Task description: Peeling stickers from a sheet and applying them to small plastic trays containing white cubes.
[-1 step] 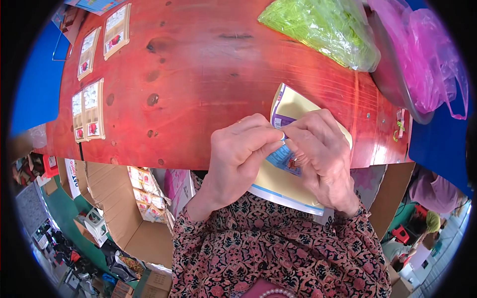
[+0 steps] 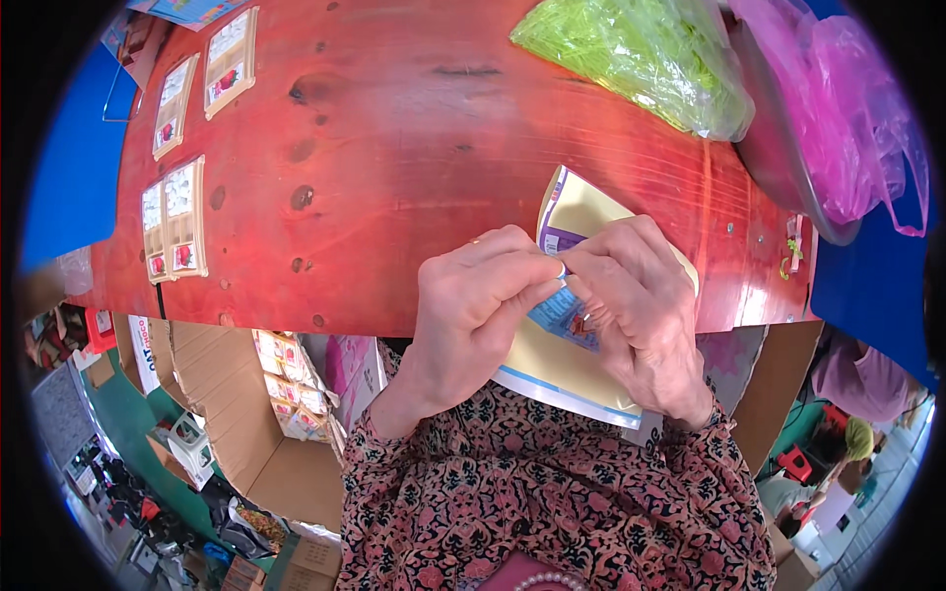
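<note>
My left hand and my right hand meet over a cream printed sheet or flat pouch with purple and blue areas. Both are closed in a pinch, fingertips touching. A tiny white bit shows between them, too small to name. The sheet slants from the red table down over its near edge towards my lap. My right hand covers part of its right side. Whether the other fingers grip the sheet is hidden.
At the left lie several wooden trays with white and red pieces. A clear bag of green strands and a pink plastic bag over a metal bowl stand far right. An open cardboard box sits below the left edge.
</note>
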Motion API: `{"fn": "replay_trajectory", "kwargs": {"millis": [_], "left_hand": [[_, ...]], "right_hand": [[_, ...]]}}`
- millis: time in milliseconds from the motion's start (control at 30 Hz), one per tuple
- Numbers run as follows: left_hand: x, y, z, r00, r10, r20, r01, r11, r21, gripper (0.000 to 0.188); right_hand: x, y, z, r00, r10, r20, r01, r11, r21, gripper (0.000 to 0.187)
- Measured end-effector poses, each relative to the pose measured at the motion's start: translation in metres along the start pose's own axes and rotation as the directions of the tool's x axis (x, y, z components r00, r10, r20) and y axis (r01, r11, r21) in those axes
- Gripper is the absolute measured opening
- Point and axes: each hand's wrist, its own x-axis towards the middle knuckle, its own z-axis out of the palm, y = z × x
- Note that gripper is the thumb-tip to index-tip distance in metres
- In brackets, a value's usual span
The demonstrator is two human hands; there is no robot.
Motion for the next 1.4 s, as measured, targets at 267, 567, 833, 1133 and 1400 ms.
{"fn": "replay_trajectory", "kwargs": {"millis": [267, 567, 833, 1133, 1400], "left_hand": [[0.0, -0.003, 0.002, 1.0, 0.014, 0.001, -0.014, 1.0, 0.002, 0.009], [-0.001, -0.006, 0.001, 1.0, -0.008, -0.01, 0.008, 1.0, -0.004, 0.007], [-0.002, -0.007, 0.003, 1.0, -0.017, -0.004, 0.017, 1.0, -0.02, 0.006], [0.007, -0.021, 0.0, 0.903, -0.43, -0.028, 0.402, 0.865, -0.301, 0.007], [0.019, -0.038, 0.004, 0.908, -0.413, -0.066, 0.404, 0.907, -0.12, 0.011]], "right_hand": [[0.002, -0.001, -0.002, 0.999, 0.044, 0.021, -0.044, 0.999, -0.008, 0.026], [0.002, 0.002, 0.001, 0.999, 0.048, -0.009, -0.048, 0.999, 0.025, 0.019], [0.001, 0.001, 0.011, 0.991, 0.095, -0.099, -0.099, 0.995, -0.031, 0.005], [-0.028, 0.037, -0.004, 0.608, 0.694, -0.386, -0.2, 0.604, 0.771, 0.014], [-0.111, 0.07, -0.102, 0.269, 0.694, -0.668, -0.014, 0.696, 0.718, 0.03]]}}
